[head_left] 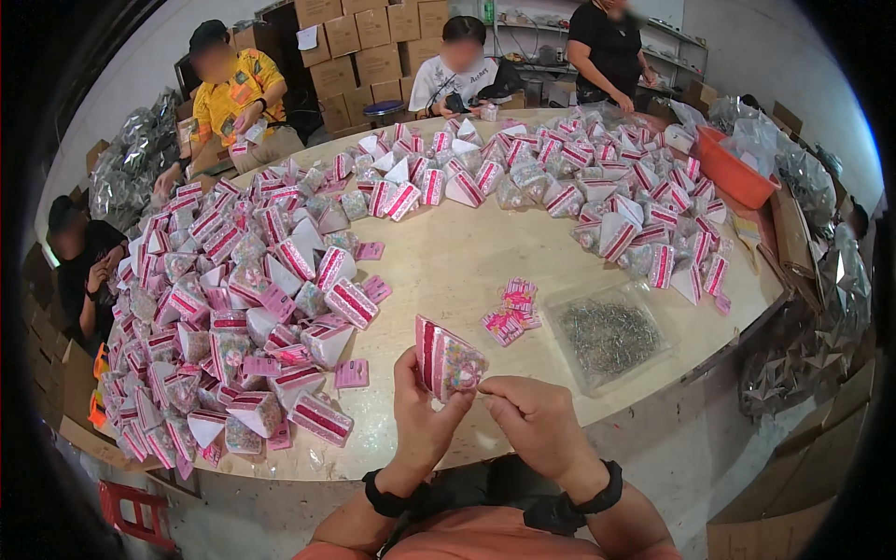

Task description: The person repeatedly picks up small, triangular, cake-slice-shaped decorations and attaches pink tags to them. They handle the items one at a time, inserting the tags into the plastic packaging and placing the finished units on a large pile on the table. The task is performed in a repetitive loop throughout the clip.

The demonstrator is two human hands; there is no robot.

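Observation:
In my left hand [422, 422] is a cake-slice-shaped toy [450, 358], tilted upward, with pink and dark red layers on one side and multicoloured beads on the other. The left thumb and fingers close around its lower part. Thumb and forefinger of my right hand [534, 411] are pinched together at the slice's right corner; whatever they hold is too small to make out. Just beyond, a few loose pink cards [511, 315] lie on the table. A clear shallow tray [571, 362] to their right contains many small metal pins [609, 336].
Many similar cake slices [280, 280] are heaped along the left and far sides of the pale table [448, 261], some with pink cards. An orange basin [733, 170] stands at the far right. Other people sit or stand around the table. A red stool [137, 513] is at lower left.

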